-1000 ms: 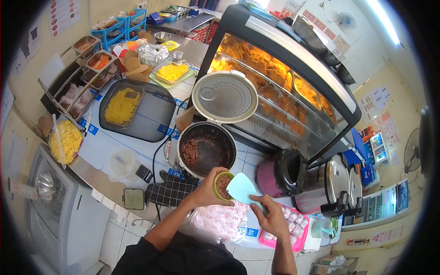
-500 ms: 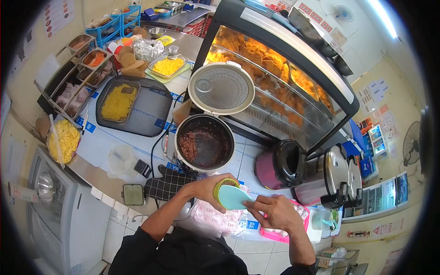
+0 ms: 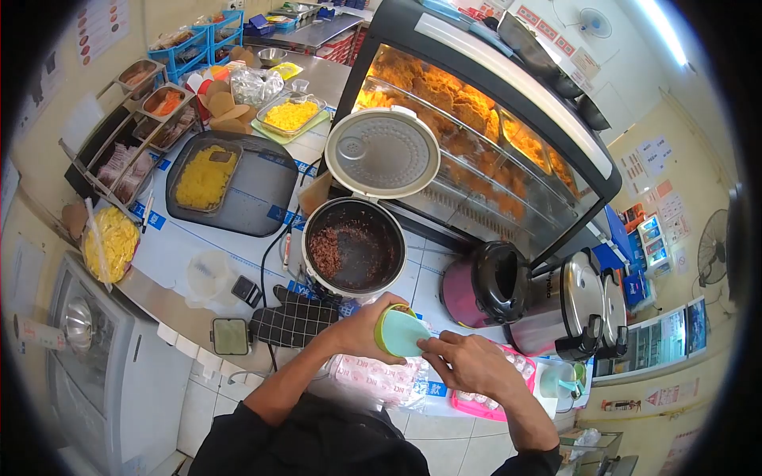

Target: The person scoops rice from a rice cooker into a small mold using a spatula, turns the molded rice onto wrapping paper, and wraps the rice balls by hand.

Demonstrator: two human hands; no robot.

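My left hand (image 3: 367, 332) is wrapped round a small green cup (image 3: 383, 343), tilted in front of the open cooker. My right hand (image 3: 468, 361) grips a light blue paddle (image 3: 406, 333), whose blade lies over the cup's mouth and hides most of what is inside. Behind the cup, the open rice cooker (image 3: 401, 274) has reddish-brown rice (image 3: 326, 252) along the left of its dark pot, with its lid (image 3: 382, 152) raised. Below my hands lies a pink-printed plastic packet (image 3: 377, 379).
A black grid-patterned mitt (image 3: 294, 321) lies left of my left hand. Pink (image 3: 479, 293) and silver (image 3: 548, 305) cookers stand to the right, near a pink tray (image 3: 476, 406). A heated display case (image 3: 484, 151) is behind; a dark tray (image 3: 266, 186) sits left.
The paddle has moved from beside the cup's rim to over its mouth, covering the rice seen there earlier. The view has shifted slightly.
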